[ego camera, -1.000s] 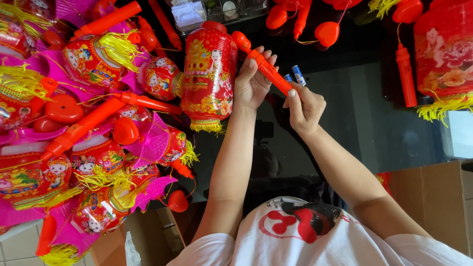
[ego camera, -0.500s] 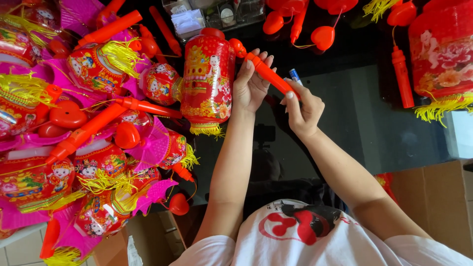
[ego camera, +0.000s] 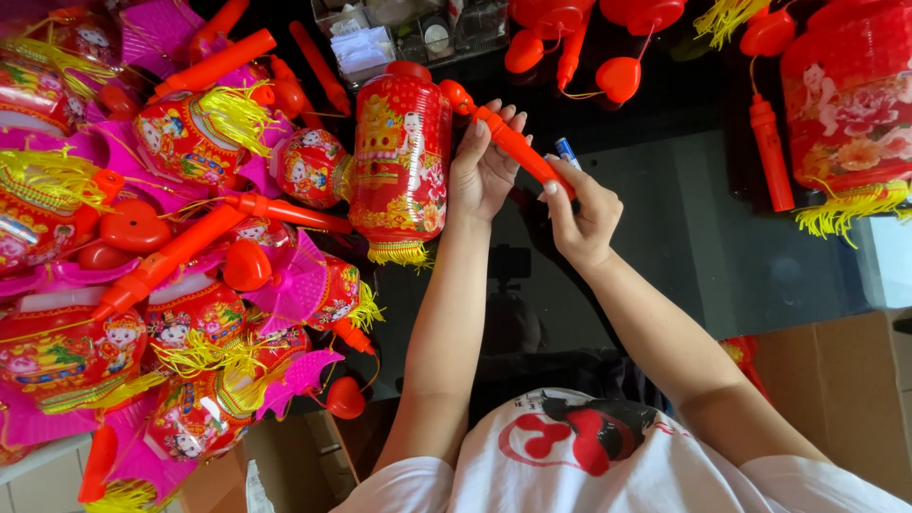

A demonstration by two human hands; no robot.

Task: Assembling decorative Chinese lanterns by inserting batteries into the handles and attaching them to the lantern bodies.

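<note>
Both forearms reached up to the frame centre: left hand (ego camera: 482, 171) and right hand (ego camera: 581, 214) each held the orange stick (ego camera: 513, 144) beside the red lantern (ego camera: 401, 157).

Blue item (ego camera: 567, 152) mostly hidden behind right hand (ego camera: 581, 214).

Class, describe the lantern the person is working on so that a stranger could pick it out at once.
Start at the dark glossy table, right of the lantern heap. Both hands, left hand and right hand, grip an orange stick; the lantern hangs from its end. It alone is a tall red cylinder standing clear of the heap.
</note>
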